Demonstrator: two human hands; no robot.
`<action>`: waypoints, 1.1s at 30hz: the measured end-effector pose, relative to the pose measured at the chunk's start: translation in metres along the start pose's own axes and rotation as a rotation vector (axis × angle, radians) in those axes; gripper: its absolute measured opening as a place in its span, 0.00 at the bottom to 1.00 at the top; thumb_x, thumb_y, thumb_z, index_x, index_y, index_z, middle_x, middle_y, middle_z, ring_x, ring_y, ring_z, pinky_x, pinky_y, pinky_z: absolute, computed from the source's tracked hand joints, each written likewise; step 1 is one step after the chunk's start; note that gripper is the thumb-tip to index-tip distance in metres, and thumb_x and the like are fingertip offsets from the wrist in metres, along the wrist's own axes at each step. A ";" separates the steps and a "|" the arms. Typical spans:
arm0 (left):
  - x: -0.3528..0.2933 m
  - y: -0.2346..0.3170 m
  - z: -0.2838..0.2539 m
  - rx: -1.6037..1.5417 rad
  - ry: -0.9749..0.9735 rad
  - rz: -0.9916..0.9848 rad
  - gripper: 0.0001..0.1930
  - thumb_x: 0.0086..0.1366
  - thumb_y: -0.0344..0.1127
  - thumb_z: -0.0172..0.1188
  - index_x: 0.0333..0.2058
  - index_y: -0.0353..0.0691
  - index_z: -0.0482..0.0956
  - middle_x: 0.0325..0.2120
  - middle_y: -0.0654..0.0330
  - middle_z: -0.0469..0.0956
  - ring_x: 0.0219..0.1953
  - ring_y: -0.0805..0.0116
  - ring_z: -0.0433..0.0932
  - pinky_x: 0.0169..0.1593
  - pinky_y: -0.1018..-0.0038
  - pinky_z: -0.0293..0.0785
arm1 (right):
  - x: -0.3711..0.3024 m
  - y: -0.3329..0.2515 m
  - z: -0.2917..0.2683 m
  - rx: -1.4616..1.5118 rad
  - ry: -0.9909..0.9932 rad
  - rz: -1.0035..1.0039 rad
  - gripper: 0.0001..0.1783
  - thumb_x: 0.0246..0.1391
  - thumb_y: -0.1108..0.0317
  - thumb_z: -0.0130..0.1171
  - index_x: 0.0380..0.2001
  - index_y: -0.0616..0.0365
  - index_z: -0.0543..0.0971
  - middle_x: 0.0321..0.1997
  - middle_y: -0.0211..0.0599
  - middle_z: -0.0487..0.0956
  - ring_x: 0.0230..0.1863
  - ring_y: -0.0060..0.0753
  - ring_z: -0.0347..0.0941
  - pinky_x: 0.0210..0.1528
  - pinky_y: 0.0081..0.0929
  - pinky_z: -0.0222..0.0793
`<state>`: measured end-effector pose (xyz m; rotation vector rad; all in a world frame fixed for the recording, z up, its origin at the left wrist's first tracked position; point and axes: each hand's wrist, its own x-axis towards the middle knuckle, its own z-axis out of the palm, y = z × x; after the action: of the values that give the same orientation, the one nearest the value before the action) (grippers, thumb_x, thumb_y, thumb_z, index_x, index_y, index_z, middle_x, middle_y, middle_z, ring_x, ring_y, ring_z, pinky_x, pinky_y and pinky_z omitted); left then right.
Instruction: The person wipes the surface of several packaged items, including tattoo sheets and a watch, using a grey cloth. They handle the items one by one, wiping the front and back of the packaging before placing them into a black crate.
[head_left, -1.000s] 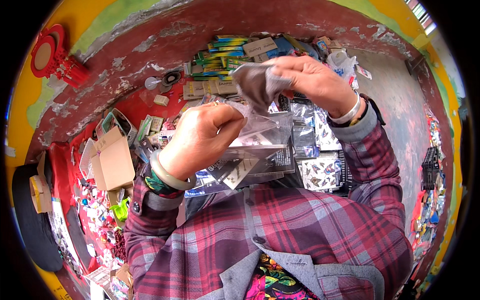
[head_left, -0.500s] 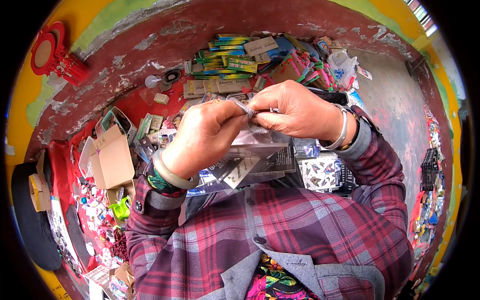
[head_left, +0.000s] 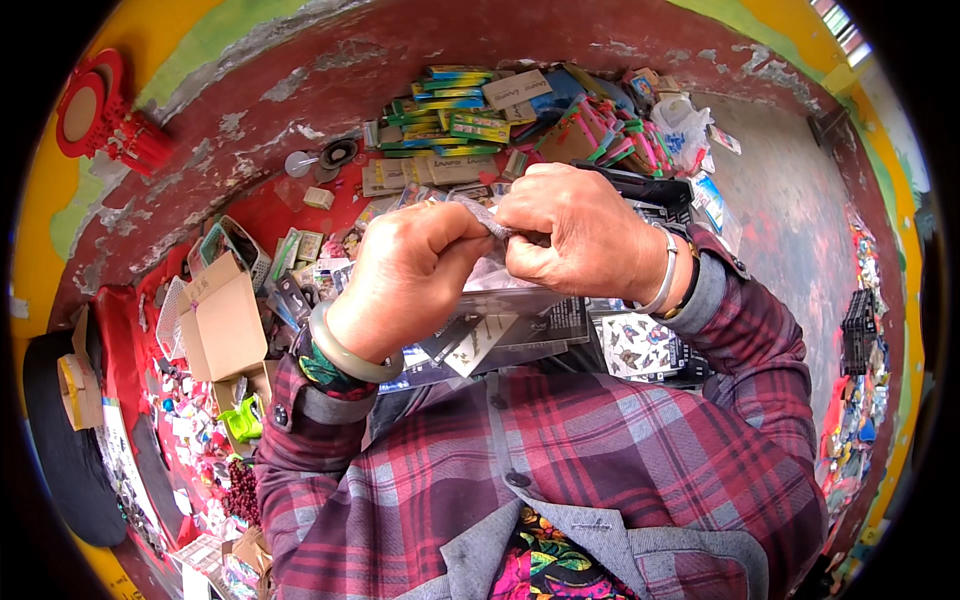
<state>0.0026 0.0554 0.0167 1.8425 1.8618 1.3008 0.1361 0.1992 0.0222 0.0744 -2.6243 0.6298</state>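
My left hand (head_left: 400,278) and my right hand (head_left: 588,232) meet in front of my chest, fingers closed. Between them they pinch a grey, twisted strip (head_left: 483,215) that looks like cloth or bunched plastic; its kind is unclear. The left thumb and forefinger press on its near side, and the right fingers are curled over its other end. Under the hands, clear plastic wrapping and a dark printed package (head_left: 553,324) lie across my lap. A sheet with butterfly pictures (head_left: 641,346) is to the right of that package.
Stacked yellow-green boxes (head_left: 455,128) and pink-and-green items (head_left: 640,150) stand by the far wall, next to a white plastic bag (head_left: 686,130). An open cardboard box (head_left: 222,315) and a white basket (head_left: 240,248) are at left. A black crate (head_left: 858,332) stands far right.
My right hand has turned and curled its fingers tighter over the strip, its knuckles now more upward. My left hand keeps its pinch almost in place.
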 end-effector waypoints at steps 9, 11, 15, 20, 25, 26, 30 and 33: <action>0.000 0.001 0.003 0.028 -0.004 -0.004 0.02 0.50 0.23 0.61 0.25 0.33 0.77 0.20 0.54 0.76 0.22 0.66 0.76 0.27 0.74 0.69 | -0.015 0.004 -0.002 -0.136 0.020 0.014 0.04 0.34 0.72 0.54 0.20 0.58 0.73 0.19 0.37 0.68 0.26 0.43 0.66 0.32 0.35 0.62; 0.000 0.000 0.004 0.039 -0.007 -0.004 0.02 0.50 0.23 0.61 0.25 0.33 0.77 0.20 0.54 0.76 0.22 0.66 0.76 0.27 0.74 0.69 | -0.018 0.005 -0.005 -0.200 -0.013 0.046 0.04 0.34 0.72 0.54 0.19 0.58 0.72 0.19 0.37 0.68 0.26 0.43 0.66 0.32 0.35 0.62; 0.000 0.001 0.004 0.036 -0.002 0.008 0.02 0.50 0.23 0.61 0.24 0.33 0.77 0.20 0.54 0.76 0.22 0.66 0.76 0.27 0.74 0.69 | -0.020 0.004 -0.011 -0.249 -0.042 0.048 0.03 0.34 0.72 0.54 0.19 0.58 0.72 0.19 0.37 0.68 0.25 0.42 0.66 0.31 0.35 0.62; 0.001 0.002 0.004 0.042 0.003 0.020 0.02 0.50 0.23 0.61 0.24 0.33 0.77 0.19 0.54 0.76 0.22 0.66 0.76 0.27 0.74 0.69 | -0.025 0.009 -0.014 -0.170 -0.009 0.026 0.04 0.35 0.74 0.54 0.20 0.59 0.72 0.19 0.37 0.68 0.24 0.41 0.65 0.31 0.34 0.62; 0.000 0.000 0.005 0.023 0.009 0.003 0.02 0.51 0.23 0.61 0.24 0.33 0.77 0.19 0.55 0.76 0.22 0.67 0.75 0.27 0.74 0.69 | -0.033 0.016 -0.017 -0.118 0.013 0.050 0.04 0.37 0.72 0.54 0.20 0.59 0.72 0.19 0.38 0.69 0.25 0.43 0.66 0.31 0.34 0.63; 0.000 0.000 0.005 0.028 0.007 0.004 0.02 0.51 0.23 0.61 0.24 0.33 0.77 0.19 0.55 0.76 0.22 0.67 0.75 0.27 0.75 0.69 | -0.034 0.015 -0.017 -0.100 0.023 0.064 0.04 0.38 0.71 0.53 0.18 0.59 0.70 0.19 0.38 0.69 0.26 0.44 0.66 0.32 0.35 0.63; 0.000 -0.002 0.004 0.038 0.002 0.002 0.02 0.51 0.23 0.61 0.24 0.33 0.76 0.19 0.55 0.76 0.22 0.68 0.75 0.27 0.75 0.68 | -0.042 0.024 -0.020 -0.105 -0.005 0.106 0.04 0.38 0.73 0.55 0.22 0.60 0.74 0.22 0.37 0.71 0.27 0.42 0.67 0.31 0.33 0.64; 0.001 -0.001 0.004 0.023 -0.005 -0.012 0.02 0.52 0.23 0.61 0.24 0.33 0.76 0.19 0.55 0.76 0.22 0.68 0.75 0.27 0.75 0.68 | -0.047 0.027 -0.023 -0.084 -0.039 0.160 0.04 0.37 0.73 0.55 0.22 0.61 0.74 0.21 0.37 0.71 0.27 0.42 0.67 0.31 0.33 0.64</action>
<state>0.0051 0.0578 0.0139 1.8414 1.8902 1.2754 0.1834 0.2313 0.0089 -0.1514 -2.7099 0.5748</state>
